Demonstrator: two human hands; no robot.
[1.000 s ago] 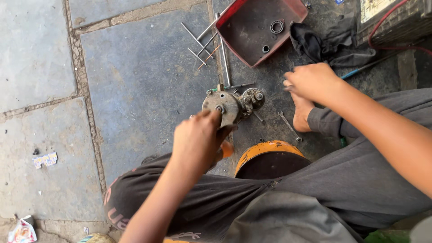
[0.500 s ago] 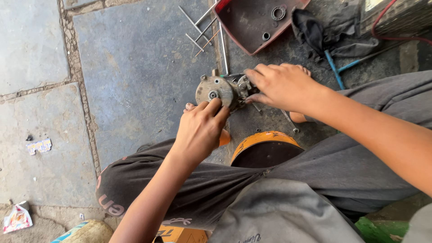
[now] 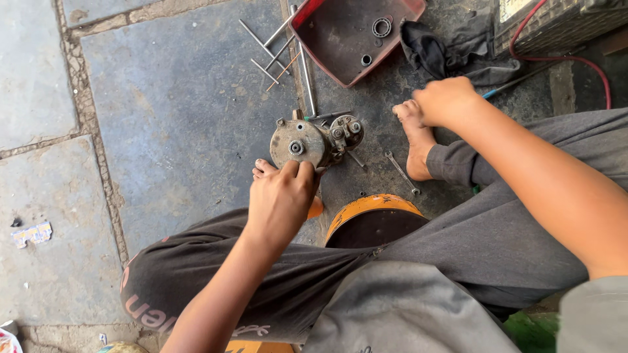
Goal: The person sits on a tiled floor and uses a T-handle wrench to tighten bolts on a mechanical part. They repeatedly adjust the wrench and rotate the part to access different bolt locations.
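Our left hand pinches the round motor housing on the stone floor; our right hand, loosely curled and holding nothing visible, rests near our right foot.

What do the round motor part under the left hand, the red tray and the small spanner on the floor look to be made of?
Motor part: cast metal, likely aluminium or steel; dull grey, grimy, with bolts and a centre shaft. The left hand steadies its near edge.
Red tray: probably painted sheet metal, though plastic is possible; thin raised rim, dirty matt inside.
Spanner: bright steel, thin and shiny against the dark, oily floor.
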